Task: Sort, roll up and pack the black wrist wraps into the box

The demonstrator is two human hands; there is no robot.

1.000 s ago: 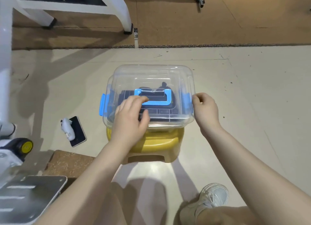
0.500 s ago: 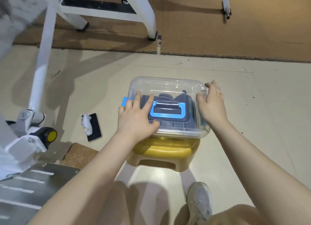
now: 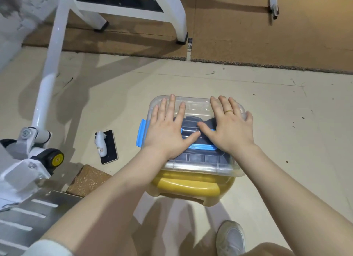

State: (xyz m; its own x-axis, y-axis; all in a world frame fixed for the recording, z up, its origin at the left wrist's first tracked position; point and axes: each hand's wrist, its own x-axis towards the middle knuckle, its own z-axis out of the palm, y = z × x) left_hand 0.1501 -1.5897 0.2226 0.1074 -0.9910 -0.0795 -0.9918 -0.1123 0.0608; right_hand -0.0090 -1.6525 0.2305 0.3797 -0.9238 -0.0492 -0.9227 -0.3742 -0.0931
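White tubular metal frame [image 3: 47, 68] standing far left. Black phone with white gadget [image 3: 108, 146] lying on floor. Left hand [image 3: 166, 129], right hand [image 3: 228, 128] pressing flat, fingers spread, on clear lidded plastic box [image 3: 200, 165]; black wrist wraps [image 3: 193, 122] showing inside. Box sitting on yellow plastic stool [image 3: 191, 187]. White sneaker [image 3: 231, 236] resting below right.

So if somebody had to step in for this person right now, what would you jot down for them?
Left hand: open, flat on the clear lid.
Right hand: open, flat on the lid beside it.
Black wrist wraps: inside the box, which sits on a yellow stool.
Done: wraps packed, lid on.
Left: probably snapping the blue latch; the right one is hidden, so check both.
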